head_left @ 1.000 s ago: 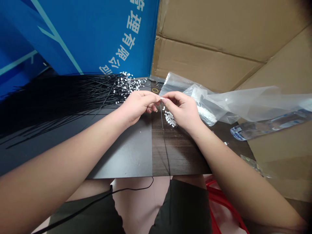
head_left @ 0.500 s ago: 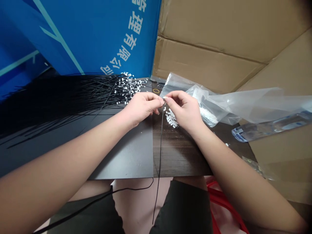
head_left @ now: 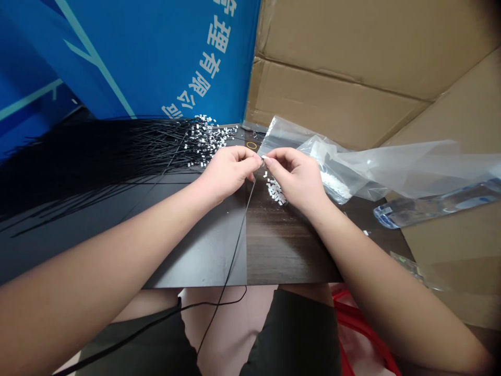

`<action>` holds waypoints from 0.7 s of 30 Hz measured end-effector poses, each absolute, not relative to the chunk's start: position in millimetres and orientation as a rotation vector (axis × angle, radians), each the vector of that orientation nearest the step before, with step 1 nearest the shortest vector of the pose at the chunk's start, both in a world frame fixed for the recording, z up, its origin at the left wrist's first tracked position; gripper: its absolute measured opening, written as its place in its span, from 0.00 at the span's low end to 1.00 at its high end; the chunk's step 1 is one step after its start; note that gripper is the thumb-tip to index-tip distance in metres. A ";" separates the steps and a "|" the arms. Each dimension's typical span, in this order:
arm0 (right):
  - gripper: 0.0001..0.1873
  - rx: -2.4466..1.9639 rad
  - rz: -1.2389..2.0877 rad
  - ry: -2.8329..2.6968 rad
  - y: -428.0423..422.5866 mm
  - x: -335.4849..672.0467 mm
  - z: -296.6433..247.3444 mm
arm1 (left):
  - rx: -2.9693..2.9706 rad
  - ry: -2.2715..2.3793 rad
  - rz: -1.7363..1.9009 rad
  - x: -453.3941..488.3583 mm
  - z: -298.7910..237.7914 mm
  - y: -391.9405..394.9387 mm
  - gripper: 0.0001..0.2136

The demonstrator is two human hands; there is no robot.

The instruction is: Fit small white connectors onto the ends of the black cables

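Observation:
My hands meet at the middle of the dark table (head_left: 282, 245), fingertips nearly touching. My left hand (head_left: 229, 175) pinches a thin black strand (head_left: 238, 245), which hangs down past the table's front edge. My right hand (head_left: 297, 175) pinches a tiny white piece (head_left: 263, 156) at the strand's upper part. Just below my right hand lies a small heap of white pieces (head_left: 276, 192). Behind my left hand spreads a large mass of black strands (head_left: 97, 162), with many white pieces (head_left: 209, 138) at their ends.
A clear plastic bag (head_left: 332, 167) holding white pieces lies to the right, beside a clear plastic strip (head_left: 430, 209). Brown cardboard (head_left: 336, 89) and a blue printed board (head_left: 156, 57) stand behind the table. A red object (head_left: 360, 329) sits below its front edge.
The hanging strand's lower end has swung to the left. My hands have stayed almost in place, close together.

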State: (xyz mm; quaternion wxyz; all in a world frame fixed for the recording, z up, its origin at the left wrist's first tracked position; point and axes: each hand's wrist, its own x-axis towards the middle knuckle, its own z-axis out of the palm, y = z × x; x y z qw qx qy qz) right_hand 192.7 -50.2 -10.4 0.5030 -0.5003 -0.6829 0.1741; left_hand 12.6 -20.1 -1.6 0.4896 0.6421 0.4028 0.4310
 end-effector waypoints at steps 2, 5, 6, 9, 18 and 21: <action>0.06 -1.209 0.417 -1.659 -50.2 193.3 -10.7 | 1.556 0.981 1.046 12.6 -1.7 -20.4 0.06; 0.06 -1.211 0.413 -1.674 -50.1 194.0 -10.8 | 1.556 0.983 1.044 12.1 -1.0 -20.3 0.06; 0.06 -1.213 0.414 -1.677 -50.0 194.2 -10.9 | 1.558 0.982 1.044 11.8 -0.6 -20.1 0.06; 0.06 -1.206 0.426 -1.681 -49.4 194.8 -11.5 | 1.571 0.983 1.037 11.1 0.9 -19.3 0.06; 0.06 -1.202 0.424 -1.699 -49.5 195.5 -11.5 | 1.636 1.004 1.000 9.6 1.7 -18.2 0.05; 0.06 -1.190 0.428 -1.700 -48.9 196.1 -12.9 | 1.669 1.013 0.988 9.0 1.9 -17.8 0.05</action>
